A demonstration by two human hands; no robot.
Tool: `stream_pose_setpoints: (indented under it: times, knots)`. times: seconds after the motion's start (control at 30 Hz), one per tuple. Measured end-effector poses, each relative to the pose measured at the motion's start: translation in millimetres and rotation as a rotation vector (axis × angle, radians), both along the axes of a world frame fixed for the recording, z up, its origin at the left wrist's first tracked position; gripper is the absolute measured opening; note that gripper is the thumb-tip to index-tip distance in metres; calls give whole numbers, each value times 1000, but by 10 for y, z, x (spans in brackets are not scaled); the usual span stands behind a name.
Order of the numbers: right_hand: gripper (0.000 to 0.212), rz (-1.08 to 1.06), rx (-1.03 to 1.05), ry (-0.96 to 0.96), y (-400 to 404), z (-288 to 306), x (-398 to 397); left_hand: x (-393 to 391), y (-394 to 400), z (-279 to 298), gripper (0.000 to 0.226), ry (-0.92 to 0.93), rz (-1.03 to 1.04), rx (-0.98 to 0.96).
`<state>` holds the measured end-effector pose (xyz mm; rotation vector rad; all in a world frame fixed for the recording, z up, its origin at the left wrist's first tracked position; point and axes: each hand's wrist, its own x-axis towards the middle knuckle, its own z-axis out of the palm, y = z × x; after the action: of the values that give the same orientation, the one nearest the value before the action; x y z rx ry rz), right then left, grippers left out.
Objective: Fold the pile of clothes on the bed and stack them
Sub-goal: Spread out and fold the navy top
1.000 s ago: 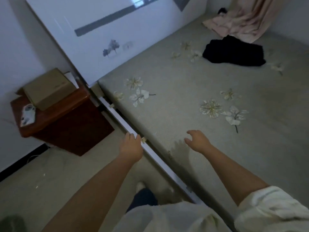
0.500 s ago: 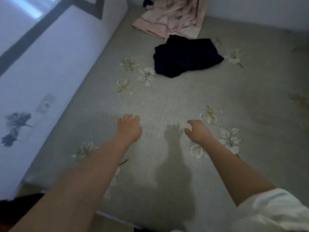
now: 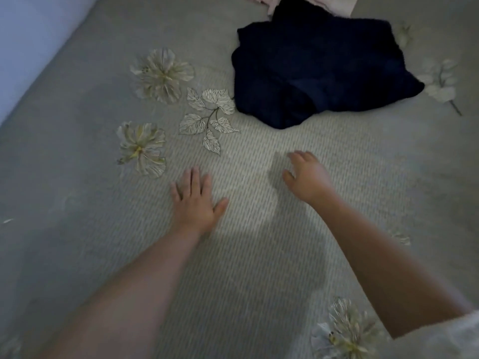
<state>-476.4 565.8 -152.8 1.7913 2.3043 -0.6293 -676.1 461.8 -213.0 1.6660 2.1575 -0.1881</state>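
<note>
A crumpled dark navy garment (image 3: 318, 71) lies on the bed at the upper middle. Behind it, at the top edge, a strip of a pale pink garment (image 3: 334, 5) shows. My left hand (image 3: 193, 200) rests flat on the grey bed sheet (image 3: 77, 177), fingers straight and spread. My right hand (image 3: 305, 177) hovers just above the sheet, fingers loosely curled, holding nothing. Both hands are a short way in front of the navy garment, not touching it.
The sheet carries printed flowers (image 3: 162, 73) and leaves (image 3: 210, 117) left of the navy garment. A white headboard or wall panel (image 3: 31, 29) borders the bed at the upper left. A white sleeve (image 3: 445, 340) shows at the lower right.
The view has moved from the bed's edge onto the bed and closer to the clothes. My left hand has gone from the bed frame to flat on the sheet; both hands reach nearer the navy garment.
</note>
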Motion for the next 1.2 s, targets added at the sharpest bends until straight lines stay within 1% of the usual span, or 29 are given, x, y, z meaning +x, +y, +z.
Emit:
stream_pose_setpoints:
  times: [0.07,0.1,0.2,0.3,0.37,0.43,0.5,0.57,0.67,0.73,0.77,0.8,0.83,0.87,0.93,1.07,1.1,1.13,1.2]
  knots:
    - [54,-3,89,38,337,-206,-76,-11,6,-171,81,51,17,119]
    - [55,-9,131,51,477,-294,-120,-12,0,-206,83,44,20,145]
    - [52,-28,204,39,846,-515,-235,-2,2,-221,82,3,35,170]
    - [38,-91,349,144,1044,-657,-330,10,15,-204,82,13,42,162]
    - [34,-132,425,220,1042,-689,-354,15,8,-216,85,24,44,144]
    - [27,-138,495,325,841,-659,-337,6,16,-221,87,34,42,130]
    - [16,-95,554,402,483,-627,-276,-15,52,-232,89,40,53,128]
    - [9,-102,580,389,-55,-624,-78,-8,51,-220,88,29,37,118]
    - [9,-186,518,356,-908,-646,178,-13,16,-230,86,-5,35,150]
    - [11,-224,463,292,-1334,-676,210,-13,7,-243,89,-14,24,184]
    - [7,-225,454,245,-1480,-692,199,-13,-10,-254,89,-18,17,194]
    - [5,-227,458,209,-1562,-724,185,-16,-19,-271,89,-18,11,205]
    - [11,-233,470,186,-1590,-748,172,-19,-31,-283,90,-17,6,218]
    - [15,-237,479,181,-1585,-764,166,-19,-41,-285,90,-24,0,231]
    - [14,-255,503,183,-1569,-761,164,-13,-52,-255,94,-56,-37,256]
    - [8,-248,568,254,-1614,-791,183,48,-344,-135,99,-125,-298,238]
    - [9,-259,559,273,-1609,-792,177,80,-493,-127,98,-142,-339,230]
    - [12,-284,522,291,-1594,-790,181,115,-659,-112,97,-169,-338,218]
    - [21,-304,417,338,-1625,-743,275,220,-1075,-60,94,-222,-292,165]
